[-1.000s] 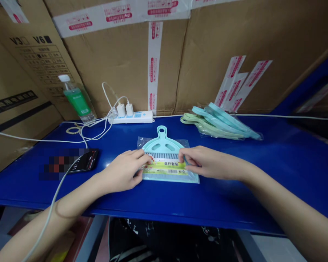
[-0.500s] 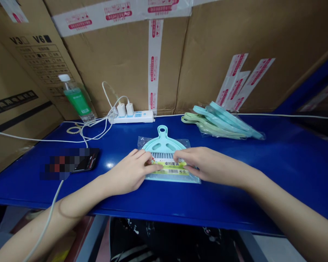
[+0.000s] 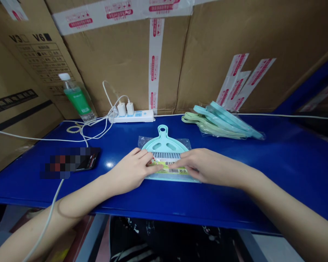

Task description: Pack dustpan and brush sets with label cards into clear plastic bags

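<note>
A light-blue dustpan and brush set [image 3: 163,145] lies flat in a clear plastic bag, its handle pointing away from me. A yellow-green and white paper label [image 3: 177,170] crosses the bag below the grey bristles. My left hand [image 3: 134,169] holds the pack's left side, fingers curled and thumb laid across the label. From the right, my right hand [image 3: 202,165] rests on the pack with its index finger stretched onto the label and the thumb lower down. Its other fingers are partly hidden. The right part of the label is covered by this hand.
Several bagged blue and green dustpan sets [image 3: 221,122] lie at the back right of the blue table [image 3: 158,203]. A power strip [image 3: 139,116] with chargers and white cables, a bottle [image 3: 78,100] and a phone [image 3: 86,162] are on the left. Cardboard [image 3: 120,58] stands behind.
My right index finger has slid left along the label, straightening toward my left thumb. My left hand and the pack have stayed nearly in place.
</note>
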